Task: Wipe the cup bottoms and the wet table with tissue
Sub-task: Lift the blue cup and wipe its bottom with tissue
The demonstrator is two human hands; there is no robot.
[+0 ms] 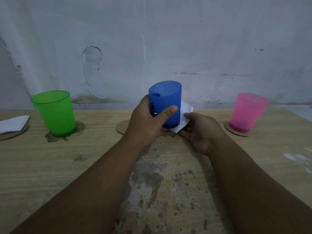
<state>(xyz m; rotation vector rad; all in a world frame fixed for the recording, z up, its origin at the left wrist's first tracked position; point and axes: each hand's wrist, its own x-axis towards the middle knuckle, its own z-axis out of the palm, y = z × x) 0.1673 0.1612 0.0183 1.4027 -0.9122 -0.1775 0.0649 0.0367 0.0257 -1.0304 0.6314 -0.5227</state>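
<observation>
At the far left a spare folded tissue (13, 123), thin, white and creased, is seen lying on a round cardboard disc (16, 134). Next, the green cup (54, 114), a translucent tapered plastic tumbler, is stood straight on the wood-grain bench (33, 166) within a dark wet patch (53, 138). This part is judged not yet wiped. At the centre, the blue cup (167, 102), of the same frosted plastic, is held lifted above a second cardboard disc (121, 126). The left grip (146, 122) is wrapped around its wall, with the thumb laid across the front. A soft white tissue (184, 115) is pinched by the right grip (200, 130) and is held against the lower side and base of this cup, so the wiping of its bottom is judged to be under way. The mottled grey blotches (152, 183) on the bench nearer the camera cannot be told as wetness or wear. At the right, the pink cup (246, 112) is stood on its own cardboard disc (239, 132); whether its bottom has been wiped cannot be told. Most of the task is therefore judged to be left.
</observation>
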